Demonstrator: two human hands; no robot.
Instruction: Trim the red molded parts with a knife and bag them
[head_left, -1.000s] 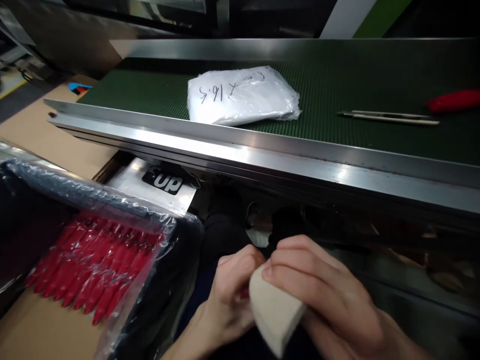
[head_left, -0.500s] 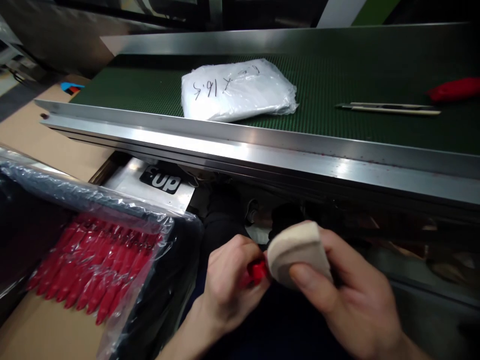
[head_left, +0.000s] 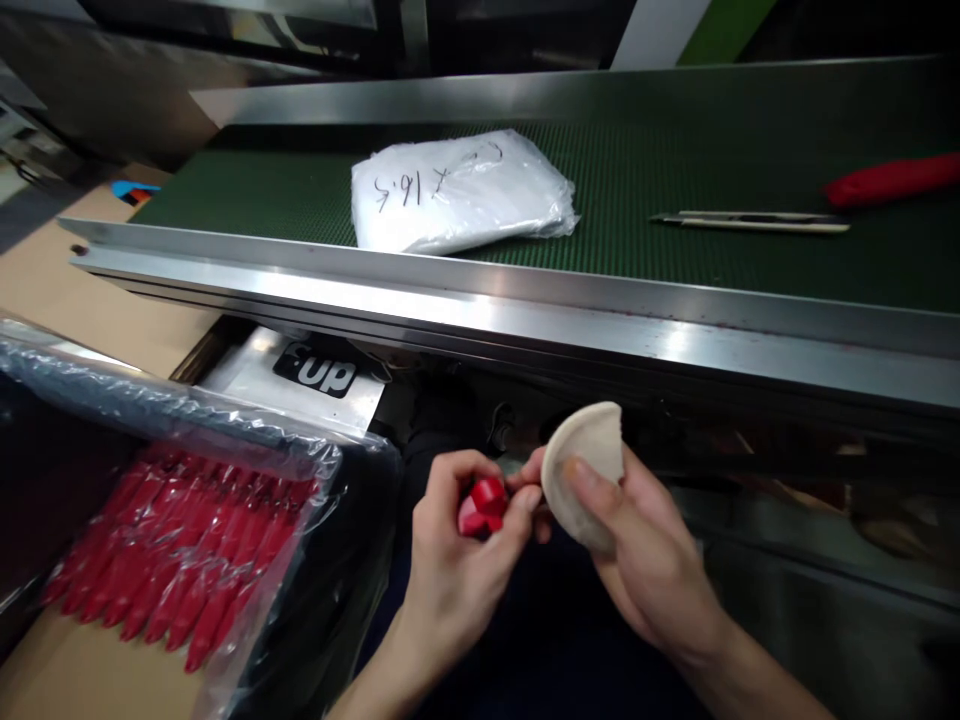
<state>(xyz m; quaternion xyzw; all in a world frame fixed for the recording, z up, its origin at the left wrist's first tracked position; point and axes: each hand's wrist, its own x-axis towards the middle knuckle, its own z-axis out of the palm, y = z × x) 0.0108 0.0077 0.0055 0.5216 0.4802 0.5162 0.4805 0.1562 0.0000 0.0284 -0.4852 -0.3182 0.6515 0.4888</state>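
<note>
My left hand (head_left: 450, 570) is closed around a small glossy red plastic part (head_left: 487, 498), and its end shows between thumb and fingers. Held by my right hand (head_left: 656, 565) is a beige half-round pad (head_left: 592, 450) with a straight, rough cut edge. My right thumb presses on the pad's face while the fingers lie behind it. The pad's curved edge is close to the left fingertips; whether it touches the red part cannot be seen.
A conveyor with a green belt (head_left: 622, 255) and metal rim runs across ahead. On it lie a plastic-wrapped white packet (head_left: 457, 195), a utility knife (head_left: 757, 221) and a red piece (head_left: 892, 182). At left, a plastic-lined box (head_left: 300, 440) holds several red parts (head_left: 165, 540).
Both hands have shifted slightly, and the left has turned so more of the red part shows. The beige pad now stands more upright and has moved up a little. The view has swung slightly right.
</note>
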